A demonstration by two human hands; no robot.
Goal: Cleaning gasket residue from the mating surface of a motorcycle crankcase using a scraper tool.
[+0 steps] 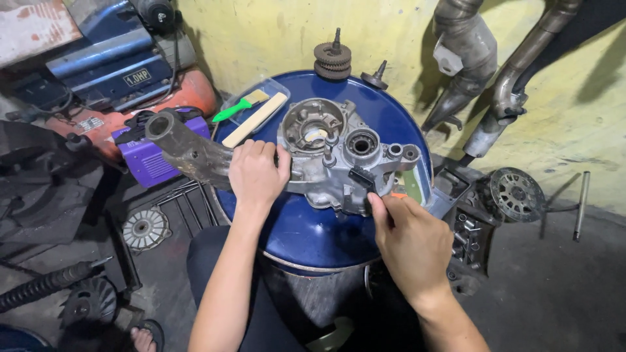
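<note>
A grey metal engine crankcase (326,146) lies on top of a blue steel drum (306,228), its long arm (186,150) reaching past the drum's left edge. My left hand (257,173) presses flat on the case where the arm joins the body. My right hand (407,238) grips the handle of a small dark brush (362,178), whose head rests against the case's front right side, below a round bearing bore (362,143).
A clear tray (257,104) with a green-handled tool and a wooden stick sits at the drum's back left. Gears (332,60) stand at its far rim. Exhaust pipes (495,78) lean on the yellow wall. A compressor (124,72), clutch parts (516,193) and a purple box (147,160) crowd the floor.
</note>
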